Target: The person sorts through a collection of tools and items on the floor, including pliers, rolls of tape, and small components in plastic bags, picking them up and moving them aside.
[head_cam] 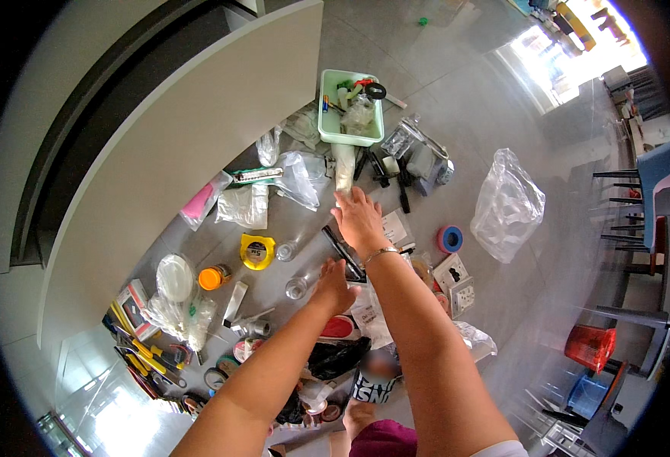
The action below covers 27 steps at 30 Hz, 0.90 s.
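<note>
My right hand [361,220] reaches over the floor with its fingertips at the lower end of a pale wrapped roll [344,165]; whether it grips the roll cannot be told. My left hand [333,288] is nearer to me, beside a dark tube-like item [339,245], fingers apart and nothing seen in it. Beyond the roll stands a pale green plastic bin [351,139] holding batteries, black tape and a clear bag. Left of my hands lie a yellow tape measure [257,252], clear glass or plastic containers [296,288] and a jar with an orange lid [211,279].
A large pale drawer or cabinet panel [198,131] juts in from the left. Pliers and other hand tools [149,360] lie at lower left. To the right are a blue-and-pink tape roll [449,239], wall sockets [462,296], a crumpled clear bag [508,205] and a blue chair [655,194].
</note>
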Tool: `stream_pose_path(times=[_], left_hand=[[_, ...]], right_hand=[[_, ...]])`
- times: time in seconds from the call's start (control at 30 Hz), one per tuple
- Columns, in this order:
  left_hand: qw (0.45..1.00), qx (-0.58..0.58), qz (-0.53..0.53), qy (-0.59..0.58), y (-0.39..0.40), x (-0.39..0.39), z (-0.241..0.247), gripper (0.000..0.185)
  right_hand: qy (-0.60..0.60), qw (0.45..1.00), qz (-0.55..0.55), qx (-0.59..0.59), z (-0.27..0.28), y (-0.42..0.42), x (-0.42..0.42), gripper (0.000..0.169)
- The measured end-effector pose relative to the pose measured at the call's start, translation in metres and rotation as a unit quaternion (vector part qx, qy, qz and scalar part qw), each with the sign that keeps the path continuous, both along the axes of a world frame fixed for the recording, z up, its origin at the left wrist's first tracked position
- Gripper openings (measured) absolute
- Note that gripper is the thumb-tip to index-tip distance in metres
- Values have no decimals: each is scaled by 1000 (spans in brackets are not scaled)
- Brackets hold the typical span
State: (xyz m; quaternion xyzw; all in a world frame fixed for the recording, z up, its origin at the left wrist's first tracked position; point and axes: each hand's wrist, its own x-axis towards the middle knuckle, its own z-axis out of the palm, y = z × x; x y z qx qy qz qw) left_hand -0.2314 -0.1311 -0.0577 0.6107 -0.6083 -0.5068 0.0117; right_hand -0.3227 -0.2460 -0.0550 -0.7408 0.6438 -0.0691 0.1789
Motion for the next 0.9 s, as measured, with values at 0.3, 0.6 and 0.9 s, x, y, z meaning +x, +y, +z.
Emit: stream_pose_path(times=[0.3, 0.6, 0.9], left_hand=[[1000, -3, 3, -3, -3, 2, 6, 78], [999, 13, 30, 16, -9, -4, 11, 76], [999, 28, 9, -12, -13, -2, 16, 80]], right_hand=[[21, 992, -55, 115, 4, 9, -36, 29], [-114, 983, -105, -99, -36, -30, -72, 30], [-196, 908, -361, -85, -24, -39, -66, 27]])
